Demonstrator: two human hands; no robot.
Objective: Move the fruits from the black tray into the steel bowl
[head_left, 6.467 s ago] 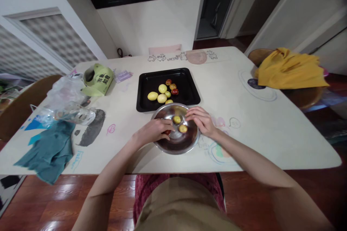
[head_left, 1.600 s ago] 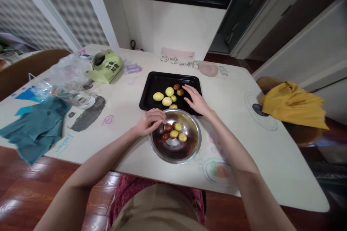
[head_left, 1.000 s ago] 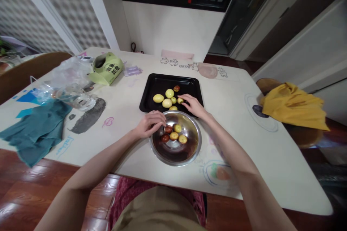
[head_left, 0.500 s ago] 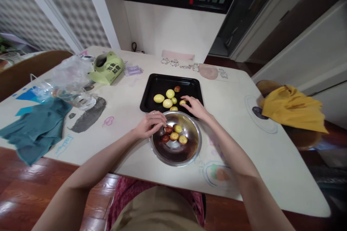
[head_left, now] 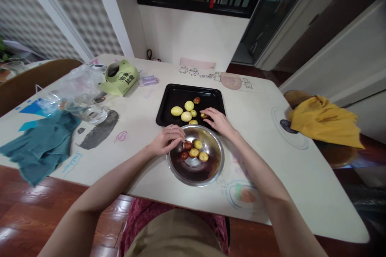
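Brown-yellow jujube-like fruit (head_left: 204, 116) sits in the black baking tray (head_left: 175, 95), at its near right, just left of the right hand (head_left: 218, 120). That hand is nearer, thumb and curled fingers pinching it. Fingers cover part; long axis unclear. Left hand (head_left: 167, 139) half-curled at the steel bowl's (head_left: 193, 173) left rim; underside hidden, can't tell if gripping.

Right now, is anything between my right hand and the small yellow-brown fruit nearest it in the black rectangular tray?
Nothing visible: your right hand has its fingertips on that yellow-brown fruit. The round metal bowl sits nearer you, not between them.
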